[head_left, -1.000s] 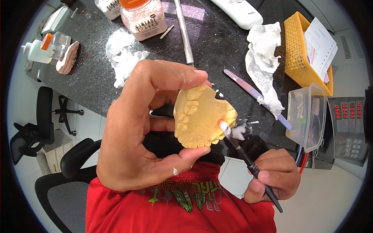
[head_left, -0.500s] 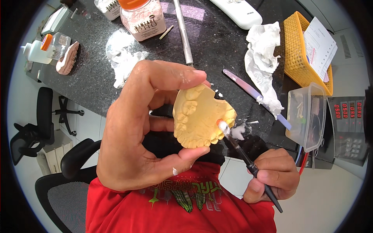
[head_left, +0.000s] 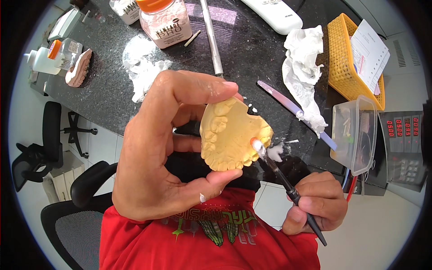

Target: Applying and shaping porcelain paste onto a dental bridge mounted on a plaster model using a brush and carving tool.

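My left hand (head_left: pixel 141 157) grips a yellow plaster dental model (head_left: pixel 236 130) by its edges, thumb at the front teeth and fingers behind. On the model's right side sits a small white, paste-like build-up (head_left: pixel 258 145) with an orange edge. My right hand (head_left: pixel 320 202) pinches a thin dark-handled brush (head_left: pixel 282 179), whose tip meets the white build-up or lies right against it. White smears mark my left thumb. Beyond the model, a white paste blob (head_left: pixel 275 152) lies on the dark surface.
The speckled dark countertop (head_left: pixel 108 85) holds a powder jar (head_left: pixel 166 27), a metal-handled tool (head_left: pixel 211 40), crumpled tissue (head_left: pixel 303 58), a purple spatula (head_left: pixel 292 108) and a pink dental model (head_left: pixel 78 68). To the right are a yellow basket (head_left: pixel 339 63), a clear plastic box (head_left: pixel 353 139) and a control panel (head_left: pixel 402 148).
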A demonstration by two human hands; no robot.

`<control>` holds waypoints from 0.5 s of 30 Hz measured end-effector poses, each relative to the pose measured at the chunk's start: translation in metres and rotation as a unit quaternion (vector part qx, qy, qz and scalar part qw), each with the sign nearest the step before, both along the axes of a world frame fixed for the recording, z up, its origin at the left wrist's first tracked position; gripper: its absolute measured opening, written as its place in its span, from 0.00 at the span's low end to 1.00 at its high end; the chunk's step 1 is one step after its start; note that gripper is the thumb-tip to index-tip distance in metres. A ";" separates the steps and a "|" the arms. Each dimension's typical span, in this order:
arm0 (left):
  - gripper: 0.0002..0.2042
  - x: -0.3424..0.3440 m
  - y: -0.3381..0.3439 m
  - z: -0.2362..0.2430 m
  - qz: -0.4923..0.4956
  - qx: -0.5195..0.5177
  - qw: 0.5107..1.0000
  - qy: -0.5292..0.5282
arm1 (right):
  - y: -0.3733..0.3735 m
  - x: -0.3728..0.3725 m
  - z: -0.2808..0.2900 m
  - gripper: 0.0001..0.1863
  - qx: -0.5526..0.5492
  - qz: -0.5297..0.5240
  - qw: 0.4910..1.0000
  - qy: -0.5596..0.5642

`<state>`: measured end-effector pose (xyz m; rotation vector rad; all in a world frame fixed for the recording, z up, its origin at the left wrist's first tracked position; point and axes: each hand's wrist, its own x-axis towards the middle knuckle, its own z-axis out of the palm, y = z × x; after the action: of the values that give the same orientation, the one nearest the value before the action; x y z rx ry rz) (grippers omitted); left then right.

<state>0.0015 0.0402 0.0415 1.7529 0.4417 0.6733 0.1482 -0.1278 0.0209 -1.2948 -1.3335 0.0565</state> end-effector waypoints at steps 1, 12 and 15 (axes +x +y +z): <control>0.37 0.001 0.000 0.000 0.000 0.000 1.000 0.003 | 0.000 0.001 0.001 0.14 0.000 -0.001 1.000 -0.001; 0.37 0.001 0.000 0.000 0.006 0.003 1.000 -0.002 | -0.001 0.004 0.002 0.15 -0.027 0.025 0.999 -0.029; 0.37 0.001 0.000 -0.001 0.004 0.002 1.000 -0.008 | -0.001 0.002 0.002 0.14 -0.027 0.018 0.999 -0.028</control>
<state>0.0022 0.0401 0.0404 1.7492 0.4373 0.6932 0.1506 -0.1287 0.0231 -1.3257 -1.4125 0.0828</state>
